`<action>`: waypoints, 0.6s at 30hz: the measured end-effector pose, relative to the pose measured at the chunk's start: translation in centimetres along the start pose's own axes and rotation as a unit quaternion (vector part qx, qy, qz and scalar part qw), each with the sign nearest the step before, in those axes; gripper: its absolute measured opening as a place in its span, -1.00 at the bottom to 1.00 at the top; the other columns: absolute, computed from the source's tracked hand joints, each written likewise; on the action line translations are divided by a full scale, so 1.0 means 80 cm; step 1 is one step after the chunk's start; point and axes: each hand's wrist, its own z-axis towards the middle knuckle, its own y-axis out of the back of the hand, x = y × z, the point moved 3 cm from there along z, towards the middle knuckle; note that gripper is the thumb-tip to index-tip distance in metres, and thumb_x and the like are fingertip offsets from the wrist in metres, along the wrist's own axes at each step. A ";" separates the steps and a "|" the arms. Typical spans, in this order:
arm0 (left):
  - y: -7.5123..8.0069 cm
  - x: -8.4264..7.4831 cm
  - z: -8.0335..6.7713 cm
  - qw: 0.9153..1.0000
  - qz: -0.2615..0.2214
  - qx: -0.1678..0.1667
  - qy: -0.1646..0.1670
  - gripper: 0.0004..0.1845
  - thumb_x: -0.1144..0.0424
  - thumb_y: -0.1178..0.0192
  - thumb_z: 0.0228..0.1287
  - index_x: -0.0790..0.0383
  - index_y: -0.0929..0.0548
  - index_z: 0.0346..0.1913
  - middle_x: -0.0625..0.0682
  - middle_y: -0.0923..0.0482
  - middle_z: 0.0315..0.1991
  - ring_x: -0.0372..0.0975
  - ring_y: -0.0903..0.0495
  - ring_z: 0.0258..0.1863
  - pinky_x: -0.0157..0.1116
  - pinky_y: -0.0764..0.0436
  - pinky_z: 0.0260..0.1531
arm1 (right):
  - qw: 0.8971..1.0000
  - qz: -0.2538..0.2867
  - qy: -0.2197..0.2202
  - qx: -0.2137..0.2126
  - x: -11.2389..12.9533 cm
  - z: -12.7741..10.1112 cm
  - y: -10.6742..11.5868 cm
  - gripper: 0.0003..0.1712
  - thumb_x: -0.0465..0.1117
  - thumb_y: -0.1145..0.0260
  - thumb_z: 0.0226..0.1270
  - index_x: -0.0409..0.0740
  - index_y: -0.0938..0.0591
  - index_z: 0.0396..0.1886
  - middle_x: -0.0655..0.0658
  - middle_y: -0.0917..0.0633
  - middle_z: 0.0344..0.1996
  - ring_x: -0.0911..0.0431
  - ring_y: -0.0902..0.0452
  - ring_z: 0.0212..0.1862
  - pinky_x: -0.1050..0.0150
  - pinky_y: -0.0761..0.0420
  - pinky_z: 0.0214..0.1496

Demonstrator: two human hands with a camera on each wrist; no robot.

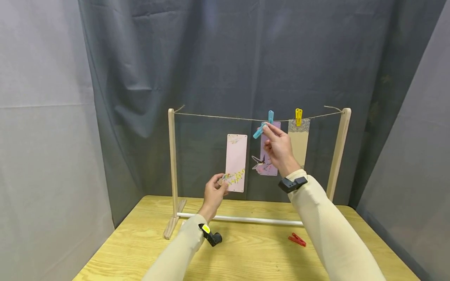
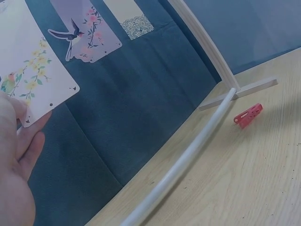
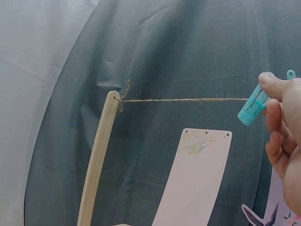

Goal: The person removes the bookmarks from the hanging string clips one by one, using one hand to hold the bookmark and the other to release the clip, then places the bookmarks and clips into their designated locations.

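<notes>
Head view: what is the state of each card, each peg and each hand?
Pink card: not pegged, held up by its lower corner.
Bird card: hanging, pegged to string.
Beige card: hanging under yellow peg.
Blue peg: pinched, off the string.
Red peg: lying on table.
Left hand: holds pink card.
Right hand: holds blue peg.

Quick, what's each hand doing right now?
Left hand: pinches the bottom corner of the pink card.
Right hand: pinches a blue clip near the string.
</notes>
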 end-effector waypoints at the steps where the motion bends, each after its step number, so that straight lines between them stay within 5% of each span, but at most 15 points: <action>1: 0.000 -0.001 -0.001 1.000 -0.001 -0.001 -0.001 -0.68 0.43 -0.24 0.46 0.28 -0.61 0.21 0.20 -0.69 -0.25 -0.13 -0.71 -0.40 -0.13 -0.73 -0.21 | 1.000 0.001 -0.001 0.002 0.001 -0.001 0.001 -0.55 -0.30 -0.37 0.48 -0.30 -0.58 0.30 -0.10 -0.82 -0.27 0.34 -0.46 -0.68 0.50 -0.41 -0.65; 10: 0.004 -0.009 -0.006 1.000 -0.005 0.005 -0.011 -0.67 0.45 -0.25 0.44 0.31 -0.61 0.21 0.25 -0.70 -0.20 0.08 -0.73 -0.29 -0.15 -0.74 -0.23 | 1.000 -0.014 -0.007 0.012 -0.003 -0.009 0.006 -0.81 -0.31 -0.37 0.48 -0.09 -0.76 0.01 -0.11 -0.82 -0.25 0.33 -0.45 -0.66 0.48 -0.40 -0.63; 18: 0.011 -0.013 -0.016 1.000 -0.005 0.006 -0.011 -0.67 0.48 -0.24 0.44 0.34 -0.61 0.22 0.30 -0.68 -0.20 0.17 -0.70 -0.26 -0.04 -0.74 -0.19 | 0.999 -0.028 -0.021 0.015 -0.008 -0.024 0.015 -0.44 -0.27 -0.37 0.48 -0.33 -0.51 0.40 -0.07 -0.82 -0.24 0.33 -0.42 -0.64 0.49 -0.37 -0.62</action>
